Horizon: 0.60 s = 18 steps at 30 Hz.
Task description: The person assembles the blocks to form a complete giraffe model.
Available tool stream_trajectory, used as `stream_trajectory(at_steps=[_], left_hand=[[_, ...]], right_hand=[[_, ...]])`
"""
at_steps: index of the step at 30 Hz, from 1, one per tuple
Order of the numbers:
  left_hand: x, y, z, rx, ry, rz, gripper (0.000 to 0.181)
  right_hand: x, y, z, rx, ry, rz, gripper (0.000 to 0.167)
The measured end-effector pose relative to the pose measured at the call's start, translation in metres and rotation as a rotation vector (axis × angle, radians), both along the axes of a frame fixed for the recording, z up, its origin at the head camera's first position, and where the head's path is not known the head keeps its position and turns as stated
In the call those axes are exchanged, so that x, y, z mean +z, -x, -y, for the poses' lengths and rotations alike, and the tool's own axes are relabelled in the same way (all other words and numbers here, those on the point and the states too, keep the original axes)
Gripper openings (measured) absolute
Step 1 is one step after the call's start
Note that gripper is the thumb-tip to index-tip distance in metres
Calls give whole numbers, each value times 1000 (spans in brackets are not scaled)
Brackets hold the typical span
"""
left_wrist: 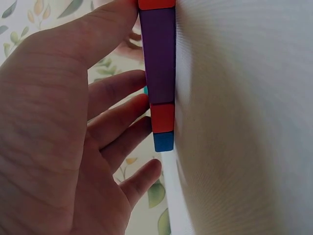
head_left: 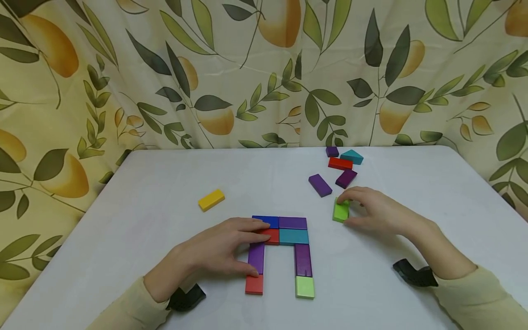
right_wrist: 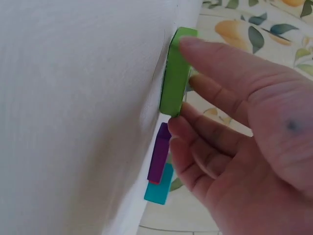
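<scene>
Flat coloured blocks lie joined in an arch shape on the table. Its top has a blue block (head_left: 268,221), a purple block (head_left: 293,223), a red block (head_left: 271,236) and a teal block (head_left: 294,236). Purple blocks form both legs, ending in a red block (head_left: 254,285) and a light green block (head_left: 305,288). My left hand (head_left: 218,245) rests on the arch's left side, fingertips on the blue and red blocks, thumb by the left leg's lower end. My right hand (head_left: 381,213) pinches a green block (right_wrist: 176,78) by its ends, at the table surface.
Beyond the right hand lie two purple blocks (head_left: 320,185), a red block (head_left: 340,163), a teal triangular block (head_left: 352,156) and a small purple block (head_left: 332,151). A yellow block (head_left: 211,200) sits left of the arch. A patterned curtain (head_left: 264,91) hangs behind the table.
</scene>
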State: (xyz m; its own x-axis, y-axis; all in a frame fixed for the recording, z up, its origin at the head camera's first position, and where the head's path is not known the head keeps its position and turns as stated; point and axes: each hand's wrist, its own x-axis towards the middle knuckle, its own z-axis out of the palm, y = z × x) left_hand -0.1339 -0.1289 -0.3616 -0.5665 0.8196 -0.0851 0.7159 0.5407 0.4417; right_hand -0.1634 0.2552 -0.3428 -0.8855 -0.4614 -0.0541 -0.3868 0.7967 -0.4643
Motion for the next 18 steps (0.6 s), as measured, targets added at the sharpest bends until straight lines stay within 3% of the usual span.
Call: stream_trajectory(at_steps=[7, 18], left_hand=[[-1, 0, 1, -4, 1, -14, 66], [1, -1, -2, -2, 10, -18, 65]], right_hand=[[3, -8, 17, 50, 29, -5, 40], [1, -21, 40, 74, -64, -19, 48]])
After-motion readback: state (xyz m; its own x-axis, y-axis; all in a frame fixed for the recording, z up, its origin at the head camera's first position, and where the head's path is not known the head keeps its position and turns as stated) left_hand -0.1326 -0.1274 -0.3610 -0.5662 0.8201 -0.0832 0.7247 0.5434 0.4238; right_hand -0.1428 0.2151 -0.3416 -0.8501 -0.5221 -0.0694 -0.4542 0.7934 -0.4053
